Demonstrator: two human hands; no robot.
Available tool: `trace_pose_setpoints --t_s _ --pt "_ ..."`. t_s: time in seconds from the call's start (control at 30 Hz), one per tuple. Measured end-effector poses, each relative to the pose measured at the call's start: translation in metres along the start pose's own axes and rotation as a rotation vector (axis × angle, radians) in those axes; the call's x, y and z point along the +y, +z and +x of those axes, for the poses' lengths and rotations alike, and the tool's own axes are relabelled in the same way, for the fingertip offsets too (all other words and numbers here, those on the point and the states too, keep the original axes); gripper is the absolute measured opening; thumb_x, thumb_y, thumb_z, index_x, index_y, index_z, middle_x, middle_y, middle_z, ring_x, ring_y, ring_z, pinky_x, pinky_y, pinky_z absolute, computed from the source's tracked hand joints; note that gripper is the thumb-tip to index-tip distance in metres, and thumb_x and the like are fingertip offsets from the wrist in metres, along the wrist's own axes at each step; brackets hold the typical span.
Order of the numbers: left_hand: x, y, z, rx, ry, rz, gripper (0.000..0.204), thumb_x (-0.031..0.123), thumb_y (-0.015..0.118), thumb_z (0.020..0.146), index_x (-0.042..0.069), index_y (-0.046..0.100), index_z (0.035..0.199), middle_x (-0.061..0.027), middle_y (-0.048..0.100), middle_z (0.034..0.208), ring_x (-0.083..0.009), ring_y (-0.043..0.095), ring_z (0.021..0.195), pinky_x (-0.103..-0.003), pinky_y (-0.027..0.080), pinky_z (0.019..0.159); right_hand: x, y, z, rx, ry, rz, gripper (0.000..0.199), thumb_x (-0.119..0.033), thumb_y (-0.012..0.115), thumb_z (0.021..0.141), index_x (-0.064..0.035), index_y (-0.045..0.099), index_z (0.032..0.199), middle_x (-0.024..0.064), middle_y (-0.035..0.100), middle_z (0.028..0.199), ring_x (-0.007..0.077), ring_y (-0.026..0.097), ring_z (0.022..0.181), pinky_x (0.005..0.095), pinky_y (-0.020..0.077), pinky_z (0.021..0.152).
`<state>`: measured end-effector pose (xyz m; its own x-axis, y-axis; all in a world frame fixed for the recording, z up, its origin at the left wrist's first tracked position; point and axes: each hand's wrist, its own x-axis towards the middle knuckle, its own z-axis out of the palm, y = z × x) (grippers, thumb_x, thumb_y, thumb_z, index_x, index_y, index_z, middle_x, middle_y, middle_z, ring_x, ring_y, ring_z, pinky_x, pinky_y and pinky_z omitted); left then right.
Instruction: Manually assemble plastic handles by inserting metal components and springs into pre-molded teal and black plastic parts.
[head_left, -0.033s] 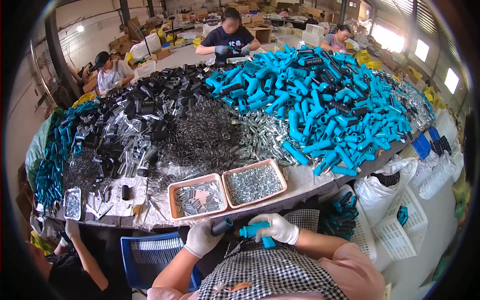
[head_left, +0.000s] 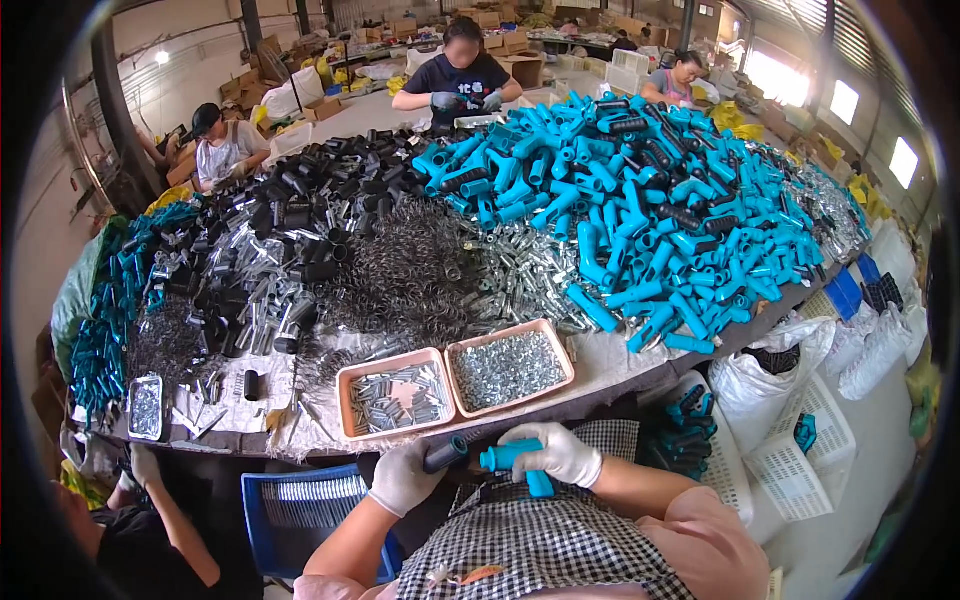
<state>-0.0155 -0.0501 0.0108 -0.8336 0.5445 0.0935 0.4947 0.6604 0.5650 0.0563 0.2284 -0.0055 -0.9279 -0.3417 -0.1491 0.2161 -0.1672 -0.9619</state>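
Note:
My left hand (head_left: 403,480), in a white glove, grips a short black tube (head_left: 446,455) just below the table edge. My right hand (head_left: 556,453), also gloved, is closed on a blue T-shaped plastic handle (head_left: 508,459). The black tube's end meets the blue handle's end between my hands. Right in front of them on the table stand two pink trays: the left tray (head_left: 344,402) holds small metal sleeves, the right tray (head_left: 566,362) holds small metal rings.
On the table lie a big heap of blue handles (head_left: 650,200), black tubes (head_left: 300,210), wire springs (head_left: 410,270) and metal tubes (head_left: 530,272). A blue crate (head_left: 300,510) sits at my left knee, white baskets (head_left: 800,455) at my right. Other people (head_left: 460,70) work around the table.

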Motion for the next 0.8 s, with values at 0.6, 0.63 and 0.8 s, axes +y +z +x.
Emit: trace_pose_setpoints --t_s 0.6,0.63,0.8 --pt "0.026 0.007 -0.001 -0.038 0.075 0.084 0.027 0.027 0.074 0.076 0.007 0.062 0.090 -0.0171 0.066 0.073 -0.0358 0.067 0.069 -0.046 0.053 0.062 -0.088 -0.014 -0.014 -0.058 -0.079 -0.772 0.046 -0.023 0.080 0.074 -0.0041 0.067 0.115 0.0091 0.071 0.099 0.0186 0.068 0.091 0.0326 0.0525 0.085" --pt "0.027 0.008 -0.002 0.016 0.083 0.026 0.028 0.027 0.075 0.076 0.008 0.063 0.091 -0.0171 0.066 0.073 -0.0365 0.067 0.069 -0.046 0.053 0.062 -0.089 -0.014 -0.014 -0.059 -0.076 -0.766 0.047 -0.022 0.080 0.074 -0.0035 0.067 0.115 0.0087 0.071 0.100 0.0174 0.068 0.092 0.0323 0.0524 0.086" --pt "0.023 0.002 0.000 0.103 0.051 0.000 0.034 0.030 0.078 0.074 0.008 0.065 0.096 -0.0195 0.068 0.081 -0.0385 0.067 0.076 -0.047 0.054 0.067 -0.103 -0.013 -0.015 0.012 0.195 -0.222 0.047 -0.011 0.073 0.083 0.0046 0.059 0.125 0.0087 0.069 0.103 0.0143 0.066 0.085 0.0285 0.0545 0.079"
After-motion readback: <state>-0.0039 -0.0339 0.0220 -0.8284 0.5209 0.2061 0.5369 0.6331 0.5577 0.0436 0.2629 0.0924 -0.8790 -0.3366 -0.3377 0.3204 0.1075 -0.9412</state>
